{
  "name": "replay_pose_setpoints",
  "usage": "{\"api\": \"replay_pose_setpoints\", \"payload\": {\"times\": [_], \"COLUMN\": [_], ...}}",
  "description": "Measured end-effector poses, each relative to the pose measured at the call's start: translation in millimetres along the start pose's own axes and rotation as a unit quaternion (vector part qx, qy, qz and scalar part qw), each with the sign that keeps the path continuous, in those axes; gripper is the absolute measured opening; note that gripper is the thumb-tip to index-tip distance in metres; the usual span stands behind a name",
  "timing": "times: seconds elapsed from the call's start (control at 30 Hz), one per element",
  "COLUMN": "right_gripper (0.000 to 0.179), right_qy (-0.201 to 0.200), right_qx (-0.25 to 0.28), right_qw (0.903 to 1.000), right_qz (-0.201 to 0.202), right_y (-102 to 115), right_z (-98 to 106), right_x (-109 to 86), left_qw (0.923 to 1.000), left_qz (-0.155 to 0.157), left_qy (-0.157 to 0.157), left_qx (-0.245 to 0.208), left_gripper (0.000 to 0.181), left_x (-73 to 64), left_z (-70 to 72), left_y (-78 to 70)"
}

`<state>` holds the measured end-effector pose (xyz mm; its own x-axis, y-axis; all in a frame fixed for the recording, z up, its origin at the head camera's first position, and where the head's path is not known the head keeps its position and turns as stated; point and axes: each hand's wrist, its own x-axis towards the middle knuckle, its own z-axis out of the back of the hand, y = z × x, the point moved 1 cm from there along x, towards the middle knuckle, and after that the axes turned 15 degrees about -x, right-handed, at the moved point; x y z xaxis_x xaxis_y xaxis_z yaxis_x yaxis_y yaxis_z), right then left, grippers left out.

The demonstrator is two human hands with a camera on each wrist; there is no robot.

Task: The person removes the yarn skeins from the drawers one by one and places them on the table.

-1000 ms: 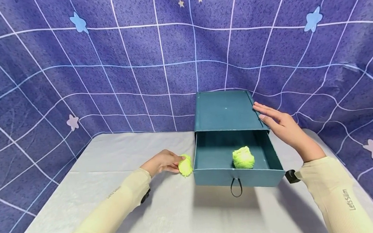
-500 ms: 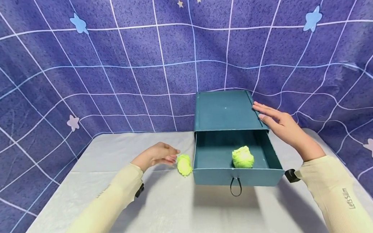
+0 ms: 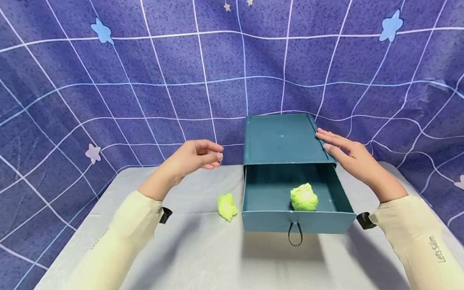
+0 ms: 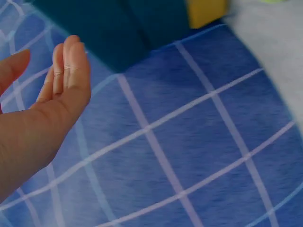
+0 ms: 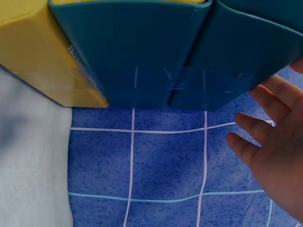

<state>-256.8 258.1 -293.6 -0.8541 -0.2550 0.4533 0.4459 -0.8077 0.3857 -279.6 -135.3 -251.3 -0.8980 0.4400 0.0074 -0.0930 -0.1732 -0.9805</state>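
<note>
A teal box (image 3: 281, 137) stands on the white-covered table with its drawer (image 3: 300, 223) pulled out. In the drawer, near its front, lies a rounded, crumpled lime-green bundle (image 3: 304, 198). A smaller lime-green bundle (image 3: 227, 207) lies on the table left of the drawer. My left hand (image 3: 188, 161) is raised above and left of that smaller bundle, fingers loosely bent, holding nothing. My right hand (image 3: 350, 157) rests with extended fingers along the box's right top edge. In the right wrist view, its fingers (image 5: 270, 101) are beside the teal side wall.
A black loop handle (image 3: 295, 234) hangs from the drawer front. Behind the box, a purple-blue grid curtain (image 3: 170, 77) hangs around the table (image 3: 207, 254). A yellow side part (image 5: 38, 52) sticks out beside the teal walls in the right wrist view.
My left hand has let go of the smaller lime-green bundle and moved up and away from it. The bundle stays on the table. My right hand keeps its place on the box.
</note>
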Motion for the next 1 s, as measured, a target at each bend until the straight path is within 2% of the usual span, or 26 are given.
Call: {"api": "replay_pose_setpoints", "payload": {"times": [0.1, 0.2, 0.27, 0.4, 0.47, 0.53, 0.63, 0.7, 0.77, 0.87, 1.0], "right_gripper": [0.039, 0.039, 0.039, 0.039, 0.039, 0.039, 0.039, 0.039, 0.039, 0.039, 0.04], "right_qy": [0.001, 0.001, 0.0, 0.0, 0.0, -0.001, -0.001, -0.002, -0.001, 0.002, 0.009], "right_qx": [0.0, -0.001, -0.001, 0.0, 0.0, 0.0, 0.002, 0.001, 0.002, 0.005, 0.013], "right_qw": [1.0, 1.0, 1.0, 1.0, 1.0, 1.0, 1.0, 1.0, 1.0, 1.0, 0.9999], "right_qz": [0.0, 0.001, 0.001, -0.004, -0.006, -0.007, -0.004, -0.002, -0.002, -0.002, -0.002], "right_y": [0, 0, -1, -2, -2, -3, -2, -2, -2, -1, -2], "right_z": [0, 0, 0, 0, 0, -1, -1, -1, 0, 0, 0], "right_x": [0.0, 0.0, 0.0, 0.6, 0.6, 0.2, -0.7, -1.0, -1.4, -1.5, -1.4], "left_qw": [0.9986, 0.9914, 0.9826, 0.957, 0.9414, 0.9226, 0.8877, 0.8618, 0.8407, 0.8152, 0.7935], "left_qz": [-0.048, -0.114, -0.158, -0.233, -0.265, -0.293, -0.33, -0.347, -0.345, -0.324, -0.282], "left_qy": [0.006, 0.033, 0.064, 0.13, 0.157, 0.189, 0.233, 0.258, 0.274, 0.294, 0.317], "left_qx": [0.022, 0.055, 0.074, 0.113, 0.138, 0.165, 0.221, 0.266, 0.314, 0.379, 0.436], "left_gripper": [0.029, 0.027, 0.026, 0.025, 0.025, 0.024, 0.024, 0.023, 0.024, 0.029, 0.039], "left_x": [-7.8, -14.2, -17.6, -21.1, -21.6, -21.4, -20.7, -19.6, -17.8, -12.6, -2.9], "left_z": [-12.3, -27.8, -39.5, -63.5, -75.6, -87.9, -105.1, -115.7, -124.9, -136.4, -147.4], "left_y": [-19.2, -34.8, -44.9, -59.8, -64.3, -67.1, -68.7, -68.5, -67.2, -64.0, -59.2]}}
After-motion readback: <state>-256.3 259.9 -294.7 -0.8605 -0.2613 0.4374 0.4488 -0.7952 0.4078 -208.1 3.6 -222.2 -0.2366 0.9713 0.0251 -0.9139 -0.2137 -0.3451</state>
